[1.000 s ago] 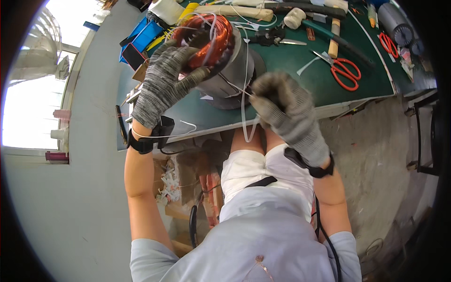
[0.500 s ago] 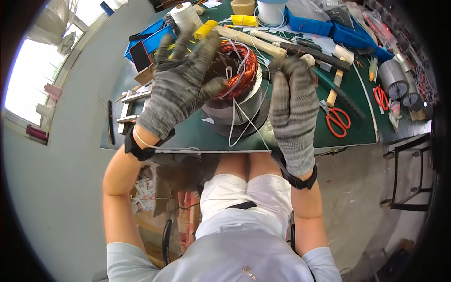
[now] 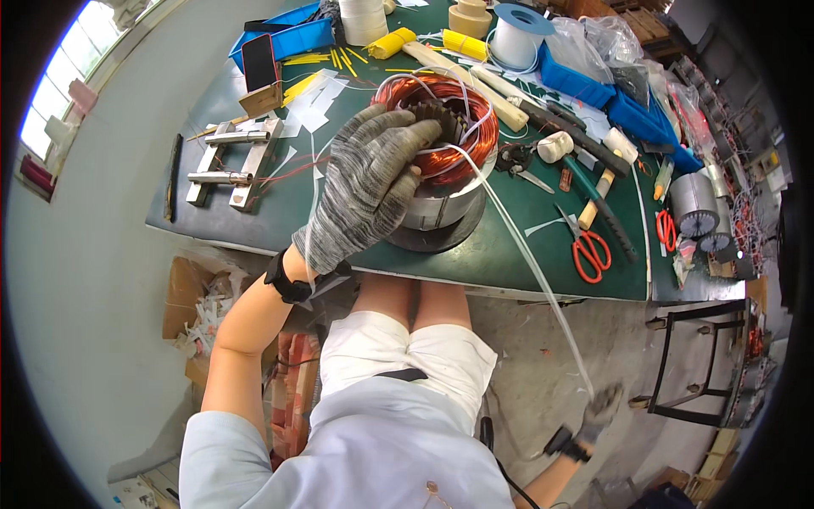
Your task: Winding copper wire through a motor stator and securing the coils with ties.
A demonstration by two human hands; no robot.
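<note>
A motor stator with a ring of copper windings rests on a grey metal cylinder with a dark round base. Its slotted core shows inside the ring. My gloved left hand is closed over the near left side of the windings, fingertips reaching into the ring. A white lacing cord comes out of the ring by those fingertips and runs taut down to the right. Far out at the lower right, beyond the table edge, my gloved right hand is closed on that cord; its fingers are small and slightly blurred.
Red-handled scissors, a mallet and a dark bar lie right of the stator. On the left are a metal frame and a phone. Blue bins and a cord spool stand behind.
My right hand has swung from beside the stator out to the lower right, drawing the cord straight. My left hand, spread before, has come down onto the windings. The view has shifted too.
</note>
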